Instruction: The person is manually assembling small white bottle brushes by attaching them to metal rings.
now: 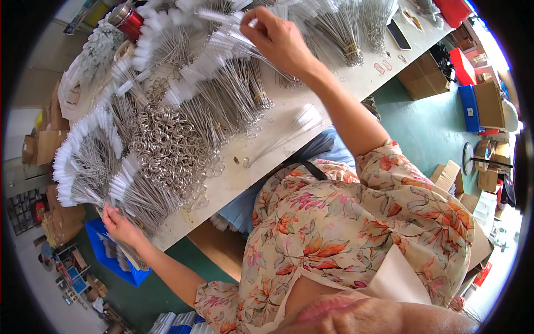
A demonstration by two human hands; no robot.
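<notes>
At the table's left end, my left hand (119, 225) has its fingers drawn together against the white bristle ends of a pile of thin wire-handled brushes (89, 156). Whether a single brush sits between them is too small to tell. My right hand (278, 42) is raised over the far side, thumb and fingers curled into a pinch above more brushes (231, 42); what it holds, if anything, does not show. Between the hands lies a heap of metal rings (167, 136). Near the front edge, a few loose brushes (289, 133) rest on the pale table (236, 181).
Banded brush bundles (350, 47) stand at the far right, beside a dark phone (398, 35). A red metal flask (127, 21) is at the back left. Below the left end hangs or stands a blue bin (133, 275). A cardboard box (425, 75) sits on the right.
</notes>
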